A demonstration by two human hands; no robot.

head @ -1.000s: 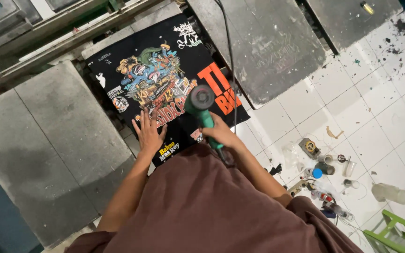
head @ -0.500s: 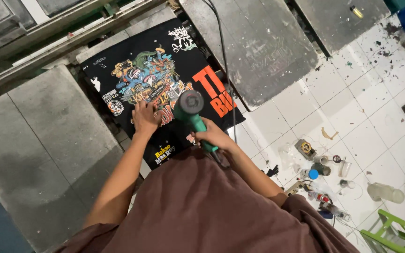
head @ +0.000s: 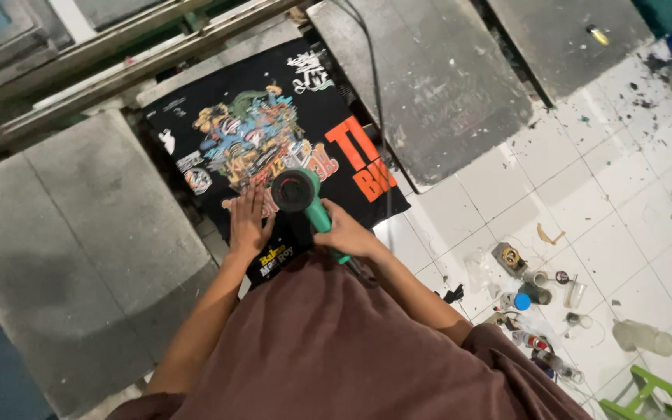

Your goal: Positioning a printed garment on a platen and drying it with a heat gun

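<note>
A white tiled floor (head: 624, 194), paint-flecked, lies at the right with small bottles and caps (head: 534, 292) scattered on it. Four grey flat boards stand around, one (head: 79, 249) at the left. On the middle board lies one black printed shirt (head: 274, 148). The left hand (head: 249, 222) presses flat on the shirt's print, fingers spread. The right hand (head: 348, 233) is closed round the handle of one green heat gun (head: 305, 198), whose round head hangs just beside the left fingers, over the print.

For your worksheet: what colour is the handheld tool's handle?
Green handle, gripped by the right hand; head view.
</note>
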